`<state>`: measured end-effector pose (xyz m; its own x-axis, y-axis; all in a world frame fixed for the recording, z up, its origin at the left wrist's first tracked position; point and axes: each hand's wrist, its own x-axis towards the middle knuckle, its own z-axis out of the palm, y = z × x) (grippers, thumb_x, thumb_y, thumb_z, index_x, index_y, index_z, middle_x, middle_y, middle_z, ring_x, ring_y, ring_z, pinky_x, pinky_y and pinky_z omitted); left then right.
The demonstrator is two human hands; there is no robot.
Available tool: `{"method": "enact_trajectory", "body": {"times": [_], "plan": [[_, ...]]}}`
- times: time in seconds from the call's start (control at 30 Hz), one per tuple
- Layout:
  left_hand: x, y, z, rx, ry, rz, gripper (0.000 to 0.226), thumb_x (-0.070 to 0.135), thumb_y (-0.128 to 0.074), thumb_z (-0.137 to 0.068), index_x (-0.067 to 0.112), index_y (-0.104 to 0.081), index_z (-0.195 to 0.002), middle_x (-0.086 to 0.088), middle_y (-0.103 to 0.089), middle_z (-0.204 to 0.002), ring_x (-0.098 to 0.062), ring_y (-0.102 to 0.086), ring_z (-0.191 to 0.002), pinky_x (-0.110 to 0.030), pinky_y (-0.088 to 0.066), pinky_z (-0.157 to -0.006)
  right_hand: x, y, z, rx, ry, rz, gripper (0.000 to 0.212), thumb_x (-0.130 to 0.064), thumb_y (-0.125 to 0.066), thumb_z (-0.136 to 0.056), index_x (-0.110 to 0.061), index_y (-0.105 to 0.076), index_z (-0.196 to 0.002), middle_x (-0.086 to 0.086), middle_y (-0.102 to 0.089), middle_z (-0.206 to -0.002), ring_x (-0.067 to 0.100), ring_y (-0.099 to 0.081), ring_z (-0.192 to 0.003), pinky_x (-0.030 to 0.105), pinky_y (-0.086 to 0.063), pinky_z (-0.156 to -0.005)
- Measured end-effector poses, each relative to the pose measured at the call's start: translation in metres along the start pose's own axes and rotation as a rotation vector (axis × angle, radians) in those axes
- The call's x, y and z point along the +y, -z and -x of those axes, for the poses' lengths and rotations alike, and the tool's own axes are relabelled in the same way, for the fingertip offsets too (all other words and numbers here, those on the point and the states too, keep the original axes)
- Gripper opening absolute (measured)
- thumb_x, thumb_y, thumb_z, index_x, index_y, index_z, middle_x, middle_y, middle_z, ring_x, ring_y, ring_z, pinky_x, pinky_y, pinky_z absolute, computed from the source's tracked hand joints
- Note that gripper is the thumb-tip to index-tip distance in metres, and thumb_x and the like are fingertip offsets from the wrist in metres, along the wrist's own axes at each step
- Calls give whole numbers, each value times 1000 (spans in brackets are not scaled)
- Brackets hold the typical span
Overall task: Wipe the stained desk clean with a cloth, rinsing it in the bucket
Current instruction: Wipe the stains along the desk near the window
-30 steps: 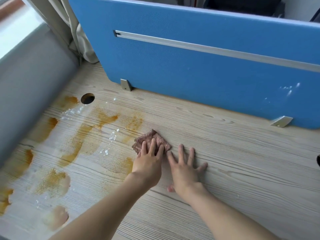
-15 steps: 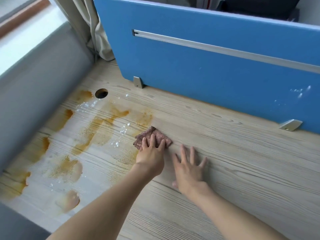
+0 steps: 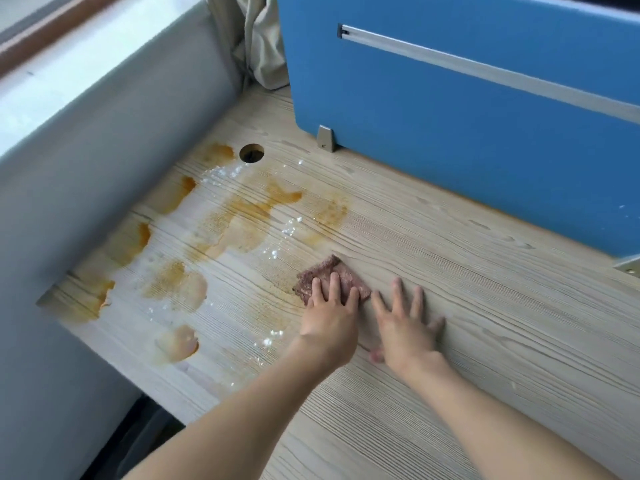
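Observation:
A light wood-grain desk (image 3: 485, 306) carries several orange-brown stains (image 3: 242, 216) and white foam flecks across its left half. A small folded brownish-pink cloth (image 3: 323, 273) lies at the right edge of the stained patch. My left hand (image 3: 330, 315) presses flat on the cloth with straight fingers, covering its near part. Just to its right, my right hand (image 3: 403, 327) rests flat on the bare wood with fingers spread. No bucket is in view.
A blue partition panel (image 3: 450, 133) with a metal rail stands along the desk's far edge on metal brackets (image 3: 326, 138). A round cable hole (image 3: 251, 153) sits at the far left. A grey wall (image 3: 86, 168) bounds the left side, with a curtain (image 3: 259, 39) in the corner.
The view has swung left, showing more of the desk's left end. My left hand slid the cloth slightly toward me; my right hand stays flat beside it.

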<state>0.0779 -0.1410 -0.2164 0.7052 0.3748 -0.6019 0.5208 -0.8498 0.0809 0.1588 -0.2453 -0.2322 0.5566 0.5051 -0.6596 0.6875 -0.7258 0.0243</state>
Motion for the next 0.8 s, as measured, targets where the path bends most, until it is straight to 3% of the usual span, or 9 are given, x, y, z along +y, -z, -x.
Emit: {"method": "enact_trajectory", "body": {"times": [0.13, 0.23, 0.4, 0.57, 0.67, 0.8], "plan": [[-20, 3, -4, 26, -3, 63, 77, 7, -42, -98, 26, -1, -160, -9, 17, -165, -43, 12, -150, -52, -23, -119, -5, 0, 9, 51, 19, 5, 107, -54, -72, -84, -33, 4, -158, 9, 19, -165, 40, 15, -151, 71, -17, -112], [-21, 9, -4, 41, 44, 74, 76, 8, -41, -98, 25, -1, -160, -11, 17, -165, -44, 10, -150, -52, -30, -116, -19, -5, 23, -31, 43, -66, 114, -58, -73, -81, -32, 8, -157, 8, 23, -164, 41, 15, -150, 69, -20, -113], [-22, -13, 20, -2, -5, 81, 75, 12, -42, -98, 26, -3, -160, -8, 17, -166, -42, 13, -151, -51, -22, -119, -36, -18, 28, -20, 11, 15, 113, -54, -74, -82, -32, 8, -157, 15, 25, -161, 50, 16, -147, 74, -26, -107], [-36, 1, 12, 29, 64, 113, 74, 8, -42, -98, 26, -6, -160, -8, 14, -166, -41, 9, -151, -51, -28, -116, -38, -20, 28, -14, 8, 26, 107, -51, -73, -84, -32, 4, -156, 15, 24, -161, 50, 17, -147, 74, -26, -107], [-26, -16, 33, -6, 44, 99, 79, 10, -46, -97, 23, -1, -160, -11, 19, -165, -43, 13, -150, -51, -24, -118, -36, -20, 28, -8, 14, 6, 108, -50, -73, -84, -32, 5, -156, 14, 24, -162, 50, 17, -147, 76, -25, -107], [-44, -19, 31, 20, 21, 118, 77, 7, -43, -96, 29, -5, -160, -5, 15, -166, -38, 10, -152, -51, -30, -117, -36, -19, 28, -13, 15, -24, 110, -51, -74, -83, -32, 5, -156, 13, 24, -162, 48, 17, -148, 74, -22, -109]]}}
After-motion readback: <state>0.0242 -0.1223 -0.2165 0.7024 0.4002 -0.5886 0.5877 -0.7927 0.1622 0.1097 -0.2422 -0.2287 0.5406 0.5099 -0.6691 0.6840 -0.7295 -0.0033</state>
